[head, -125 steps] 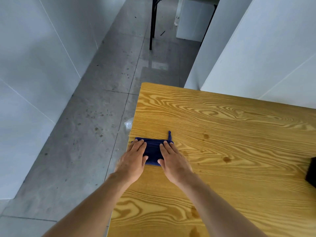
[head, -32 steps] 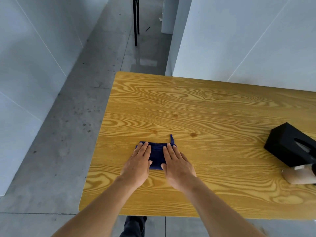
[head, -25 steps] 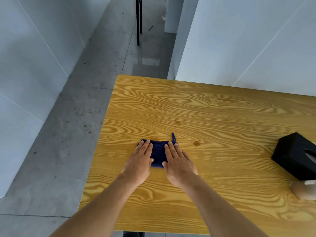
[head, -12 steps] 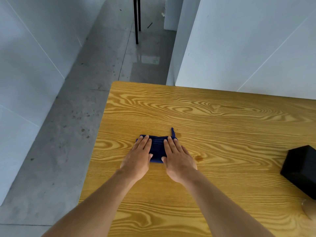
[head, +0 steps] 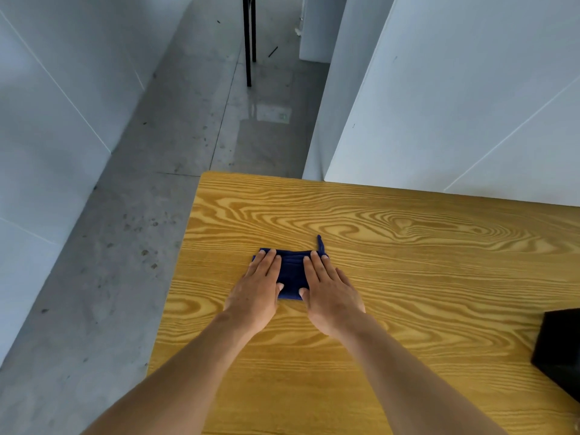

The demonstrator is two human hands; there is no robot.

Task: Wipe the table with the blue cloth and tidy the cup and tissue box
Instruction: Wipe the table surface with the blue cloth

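Blue cloth (head: pixel 292 274) (unlabelled), both hands flat, wooden table (head: pixel 408 252)

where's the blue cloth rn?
Head view: the blue cloth lies folded on the wooden table near its left edge, pressed flat under the left hand and right hand.

Soft even daylight, wide-angle edge distortion

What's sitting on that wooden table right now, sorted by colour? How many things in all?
Blue: 1, the folded blue cloth, pressed flat under the left hand and right hand.
Black: 1, the black box, cut off at the right edge of the table.
Total: 2 things.
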